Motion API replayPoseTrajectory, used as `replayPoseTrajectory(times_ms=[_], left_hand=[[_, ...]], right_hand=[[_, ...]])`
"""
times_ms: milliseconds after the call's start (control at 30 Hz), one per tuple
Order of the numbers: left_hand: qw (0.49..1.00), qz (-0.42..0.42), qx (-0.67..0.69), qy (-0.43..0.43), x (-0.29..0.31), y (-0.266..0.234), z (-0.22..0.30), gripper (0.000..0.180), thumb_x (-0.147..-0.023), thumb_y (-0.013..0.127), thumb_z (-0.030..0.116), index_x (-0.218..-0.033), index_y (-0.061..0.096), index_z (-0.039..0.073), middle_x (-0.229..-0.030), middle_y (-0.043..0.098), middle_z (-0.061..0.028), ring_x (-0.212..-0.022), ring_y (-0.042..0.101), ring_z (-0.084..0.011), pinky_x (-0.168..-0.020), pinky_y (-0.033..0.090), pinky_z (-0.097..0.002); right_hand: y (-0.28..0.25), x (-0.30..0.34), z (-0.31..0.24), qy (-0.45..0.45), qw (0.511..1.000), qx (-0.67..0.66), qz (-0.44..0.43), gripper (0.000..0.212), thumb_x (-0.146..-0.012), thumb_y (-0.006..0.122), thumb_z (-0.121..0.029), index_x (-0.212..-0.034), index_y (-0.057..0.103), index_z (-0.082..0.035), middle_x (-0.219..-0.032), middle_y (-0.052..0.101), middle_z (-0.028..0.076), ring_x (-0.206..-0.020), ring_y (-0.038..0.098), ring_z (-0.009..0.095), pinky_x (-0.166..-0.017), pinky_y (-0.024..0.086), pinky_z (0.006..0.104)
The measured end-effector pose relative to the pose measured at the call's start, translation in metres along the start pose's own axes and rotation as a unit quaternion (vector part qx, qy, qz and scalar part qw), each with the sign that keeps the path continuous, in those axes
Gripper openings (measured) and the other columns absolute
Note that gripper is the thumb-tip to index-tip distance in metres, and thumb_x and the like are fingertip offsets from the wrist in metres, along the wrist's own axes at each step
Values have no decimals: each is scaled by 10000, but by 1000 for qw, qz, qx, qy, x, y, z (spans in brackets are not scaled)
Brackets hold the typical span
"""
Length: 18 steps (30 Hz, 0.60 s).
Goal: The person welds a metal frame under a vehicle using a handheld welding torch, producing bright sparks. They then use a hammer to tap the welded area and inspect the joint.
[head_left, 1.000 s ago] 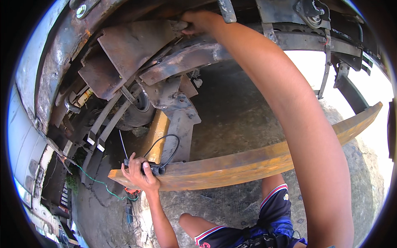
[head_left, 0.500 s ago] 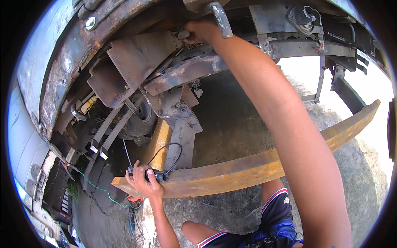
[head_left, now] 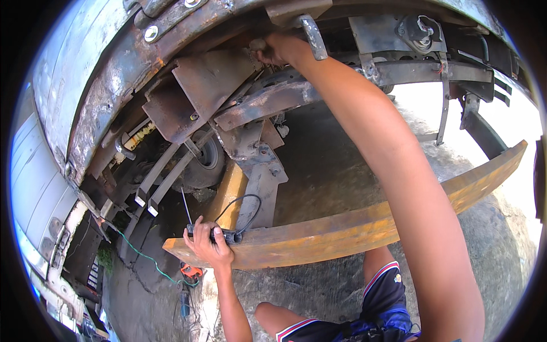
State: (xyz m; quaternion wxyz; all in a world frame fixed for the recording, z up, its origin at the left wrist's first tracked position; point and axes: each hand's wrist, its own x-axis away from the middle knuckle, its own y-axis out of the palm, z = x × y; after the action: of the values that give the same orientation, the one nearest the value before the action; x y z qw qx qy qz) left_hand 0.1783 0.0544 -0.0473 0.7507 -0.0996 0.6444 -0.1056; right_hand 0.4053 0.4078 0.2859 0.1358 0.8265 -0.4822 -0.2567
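Observation:
My left hand [head_left: 209,245] is closed around a black welding electrode holder [head_left: 231,236] that rests on the top edge of a rusty curved steel beam [head_left: 319,236]. A thin grey rod [head_left: 187,205] sticks up from beside the fingers, and a black cable [head_left: 259,208] loops off the holder. My right arm stretches up under the vehicle body. There my right hand [head_left: 274,50] has its fingers curled by a small greyish lump [head_left: 257,44], at the upper end of a rusty steel bracket [head_left: 213,80]. Shadow and the hand partly hide what the fingers hold.
A metal hook [head_left: 313,37] hangs down beside my right forearm. Past the brackets are a wheel [head_left: 208,157] and a yellow-brown beam [head_left: 232,191]. An orange tool [head_left: 191,272] and a green cord [head_left: 145,262] lie on the concrete at lower left.
The view has shifted, so the vehicle parts and beam appear slightly to the right. My left hand stays on the holder, and my right hand stays up by the bracket.

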Motion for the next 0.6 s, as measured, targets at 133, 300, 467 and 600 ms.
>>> replayPoseTrajectory(times_ms=[133, 300, 467, 600], left_hand=[[1000, 4, 7, -4, 0, 2, -1, 347, -1004, 560, 369, -865, 674, 72, -955, 720, -105, -1181, 693, -349, -1230, 242, -559], [1000, 13, 4, -16, 3, -9, -10, 312, -970, 604, 357, -878, 692, 73, -938, 713, -94, -1182, 692, -350, -1229, 238, -565], [1000, 4, 16, -9, 1, 0, -4, 284, -953, 621, 338, -893, 699, 71, -947, 715, -100, -1183, 690, -357, -1228, 236, -572], [1000, 8, 6, -8, 3, -7, -9, 276, -953, 618, 332, -891, 698, 75, -958, 718, -103, -1187, 688, -354, -1225, 236, -578]], right_hand=[[-9, 10, 5, 5, 998, -59, -35, 272, -1147, 432, -163, -1265, 620, -6, -1036, 722, 198, -814, 748, 273, -545, 631, 296], [6, 95, -3, -22, 998, 7, -61, 283, -1173, 414, -218, -1310, 522, 5, -1165, 623, 180, -893, 684, 231, -609, 628, 247], [-26, 144, -17, -11, 993, -23, -117, 242, -1155, 477, -191, -1202, 508, 45, -1099, 610, 190, -831, 660, 193, -595, 627, 215], [-52, 184, -10, 55, 968, -61, -239, 214, -1142, 509, -154, -1200, 524, 51, -1015, 618, 186, -794, 657, 196, -572, 620, 216]])
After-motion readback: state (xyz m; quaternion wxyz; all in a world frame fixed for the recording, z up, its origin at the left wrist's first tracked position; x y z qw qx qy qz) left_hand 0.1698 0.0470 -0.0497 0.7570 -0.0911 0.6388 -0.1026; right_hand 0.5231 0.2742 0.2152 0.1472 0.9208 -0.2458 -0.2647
